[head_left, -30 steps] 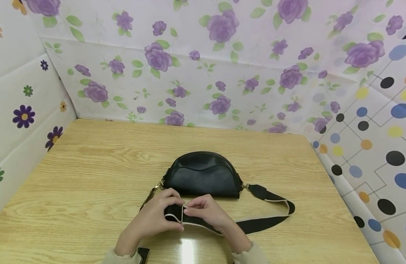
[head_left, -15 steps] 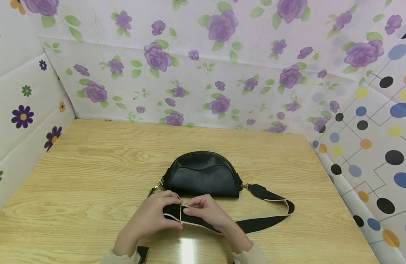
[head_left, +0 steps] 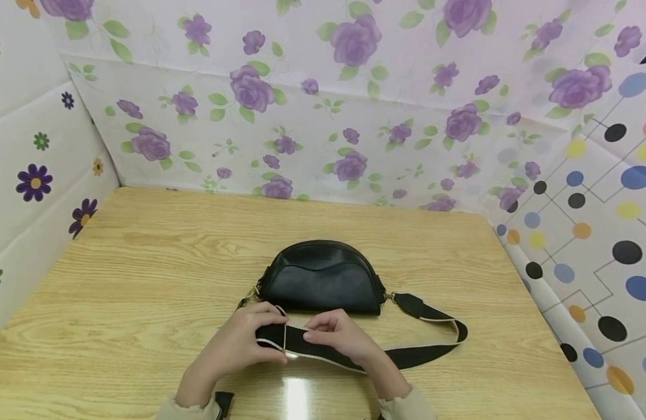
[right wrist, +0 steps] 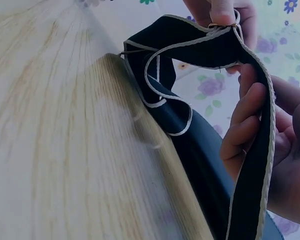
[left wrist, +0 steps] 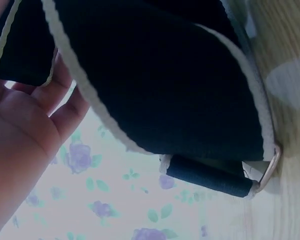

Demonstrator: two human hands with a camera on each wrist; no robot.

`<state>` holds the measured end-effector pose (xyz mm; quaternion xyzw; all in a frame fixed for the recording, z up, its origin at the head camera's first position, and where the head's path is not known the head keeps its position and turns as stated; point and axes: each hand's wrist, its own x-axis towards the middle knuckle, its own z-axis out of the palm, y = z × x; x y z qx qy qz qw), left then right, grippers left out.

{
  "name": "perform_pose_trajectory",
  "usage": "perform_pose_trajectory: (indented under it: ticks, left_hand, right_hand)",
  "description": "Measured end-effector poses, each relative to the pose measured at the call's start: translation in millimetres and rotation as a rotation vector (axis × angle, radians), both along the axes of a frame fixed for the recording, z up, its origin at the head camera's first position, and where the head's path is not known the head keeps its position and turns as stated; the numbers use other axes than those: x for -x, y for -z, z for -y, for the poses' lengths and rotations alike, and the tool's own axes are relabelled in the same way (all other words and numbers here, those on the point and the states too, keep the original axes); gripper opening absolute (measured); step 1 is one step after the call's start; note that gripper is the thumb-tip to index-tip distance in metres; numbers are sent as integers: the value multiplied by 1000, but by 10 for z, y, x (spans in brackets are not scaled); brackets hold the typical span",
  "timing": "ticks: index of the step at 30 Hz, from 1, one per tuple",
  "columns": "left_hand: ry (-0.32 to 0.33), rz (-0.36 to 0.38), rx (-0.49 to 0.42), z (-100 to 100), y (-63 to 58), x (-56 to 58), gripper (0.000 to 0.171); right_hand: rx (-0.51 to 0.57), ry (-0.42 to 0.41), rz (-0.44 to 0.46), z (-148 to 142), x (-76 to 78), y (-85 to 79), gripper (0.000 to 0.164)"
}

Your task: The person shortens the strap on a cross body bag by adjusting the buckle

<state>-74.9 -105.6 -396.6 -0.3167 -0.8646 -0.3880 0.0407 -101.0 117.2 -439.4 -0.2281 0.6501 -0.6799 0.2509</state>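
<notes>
A black half-moon handbag [head_left: 323, 286] lies on the table, its wide black strap [head_left: 425, 354] edged in white and looping out to the right. My left hand [head_left: 239, 338] holds the strap at a thin metal slider [head_left: 284, 338], thumb below and fingers above. Just right of the slider, my right hand [head_left: 344, 341] pinches the strap's upper edge between thumb and fingers. In the right wrist view the strap [right wrist: 252, 165] runs across the right hand's fingers [right wrist: 247, 125]. A strap fold [left wrist: 160, 85] fills much of the left wrist view, with a metal loop [left wrist: 272, 167] at its lower end.
The wooden table [head_left: 171, 251] carries the bag near its middle. Floral cloth [head_left: 302, 116] stands behind it, with a dotted sheet [head_left: 580, 233] along the right side. A small black piece [head_left: 224, 402] shows beside the left sleeve.
The right hand has slid a little to the right along the strap, away from the slider. My left hand has drifted slightly left with the slider. The bag stays put.
</notes>
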Motion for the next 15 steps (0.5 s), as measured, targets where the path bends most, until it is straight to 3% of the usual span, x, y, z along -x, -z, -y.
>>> perform_pose_trajectory:
  ticks: [5,15]
  left_hand:
    - [-28,20,39,7,-9,-11,53]
    - [-5,57,28,-1,-29,-20,49]
  right_hand:
    - [23,0,-5,31,-10,-9,28]
    - [60,19,-9,127,-37,-10,28]
